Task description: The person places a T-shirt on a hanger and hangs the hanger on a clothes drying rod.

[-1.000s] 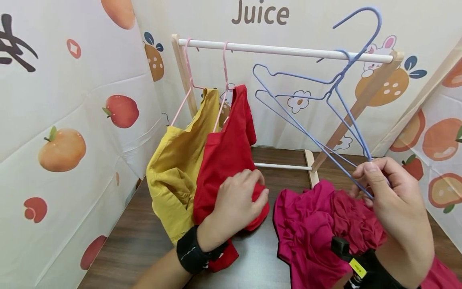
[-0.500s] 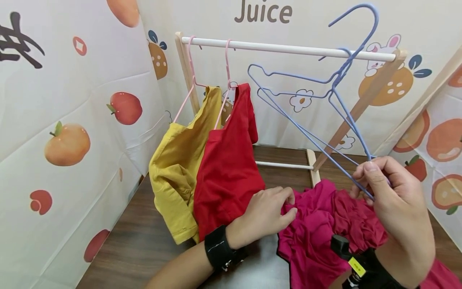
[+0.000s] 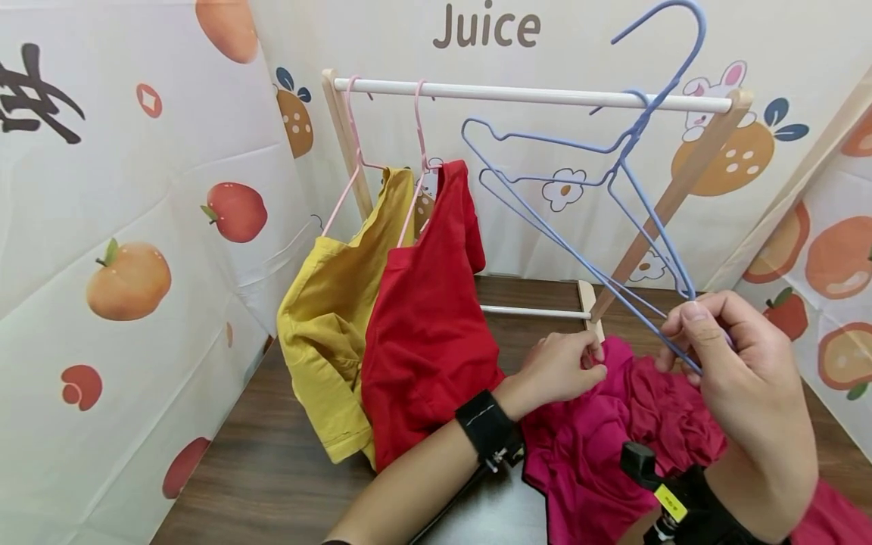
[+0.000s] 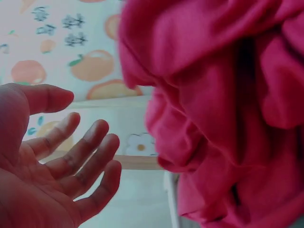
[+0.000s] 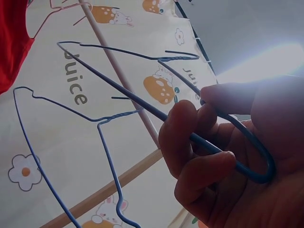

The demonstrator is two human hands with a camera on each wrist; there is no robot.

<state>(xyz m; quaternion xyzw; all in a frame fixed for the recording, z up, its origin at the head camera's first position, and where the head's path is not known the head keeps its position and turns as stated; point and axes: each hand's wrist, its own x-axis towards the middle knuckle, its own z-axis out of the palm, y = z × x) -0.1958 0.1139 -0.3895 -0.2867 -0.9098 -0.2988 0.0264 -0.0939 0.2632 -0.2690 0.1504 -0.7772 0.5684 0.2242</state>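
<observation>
My right hand [image 3: 742, 371] grips the lower corner of a blue wire hanger [image 3: 579, 261]; in the right wrist view its fingers curl round the hanger's end. A second blue hanger [image 5: 47, 187] hangs from the rack's bar behind it. My left hand [image 3: 559, 367] is over the left edge of a crumpled magenta garment [image 3: 579, 454] on the table. In the left wrist view that hand [image 4: 66, 175] has loosely spread fingers, with nothing between them, and the garment lies beyond the fingertips. A darker red bunched part [image 3: 671, 405] lies on the garment's right side.
A clothes rack with a white bar [image 3: 531, 94] and wooden legs stands at the back. On its left hang a yellow garment [image 3: 327, 318] and a red garment [image 3: 429, 333], both on pink hangers. Fruit-printed cloth [image 3: 136, 363] walls the table's left and back.
My left hand has moved right, from the red garment across to the magenta one. My right hand keeps its hold on the blue hanger, nearly still.
</observation>
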